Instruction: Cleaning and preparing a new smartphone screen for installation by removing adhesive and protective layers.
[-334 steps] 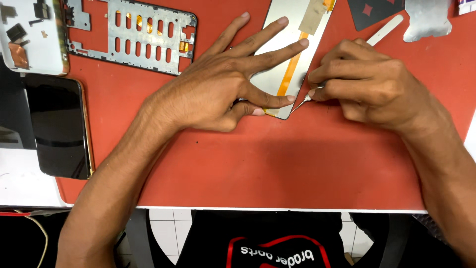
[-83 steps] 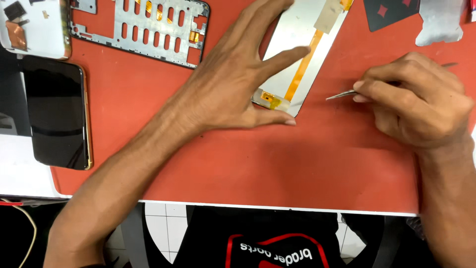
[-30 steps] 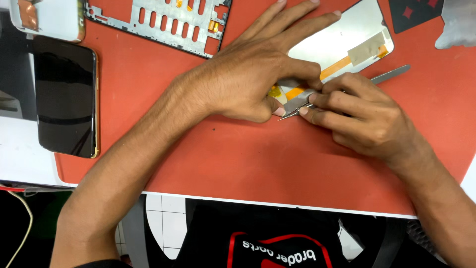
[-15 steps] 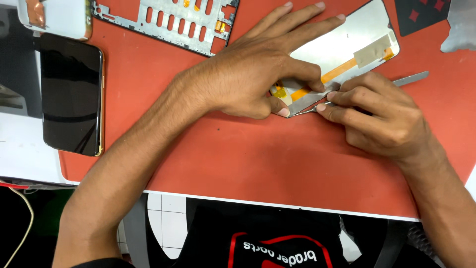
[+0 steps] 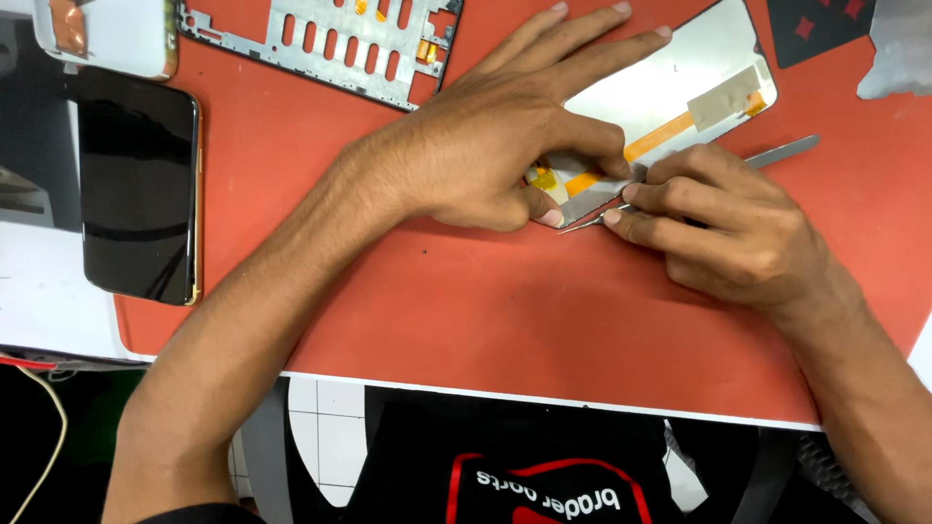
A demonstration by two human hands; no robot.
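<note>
A phone display panel (image 5: 670,92) lies back side up on the red work mat (image 5: 505,320), with an orange flex cable (image 5: 660,143) running along it. My left hand (image 5: 495,146) lies flat over the panel's lower end, fingers spread, thumb and forefinger pinching the flex cable end. My right hand (image 5: 728,228) grips metal tweezers (image 5: 777,153), their tip at the panel's lower corner beside my left thumb. The tweezers' middle is hidden under my fingers.
A dark phone (image 5: 141,194) lies at the mat's left edge. A metal mid-frame (image 5: 330,44) with slots sits at the top. A white phone back (image 5: 107,34) is top left. Black pieces (image 5: 815,24) and a grey sheet (image 5: 898,49) lie top right.
My right hand came back from the right and brought the tweezers' tip to the panel's lower corner. The panel has turned to lie more sideways. In the last second, my hands barely moved.
</note>
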